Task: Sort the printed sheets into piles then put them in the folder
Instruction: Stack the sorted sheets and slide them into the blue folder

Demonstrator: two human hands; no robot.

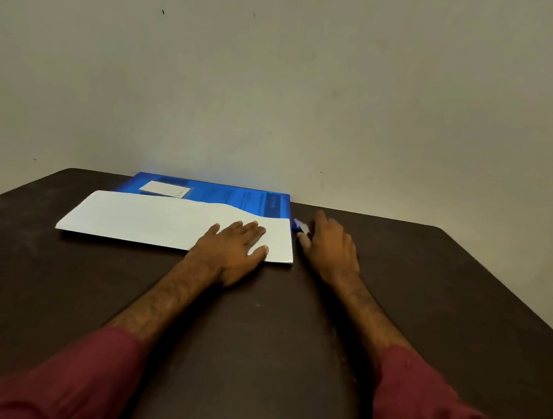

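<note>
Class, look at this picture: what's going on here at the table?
A person works at a dark table. The left hand lies flat on white sheets that overlap a blue folder. The right hand is at the folder's right edge, by a small blue tab; a grip cannot be confirmed.
</note>
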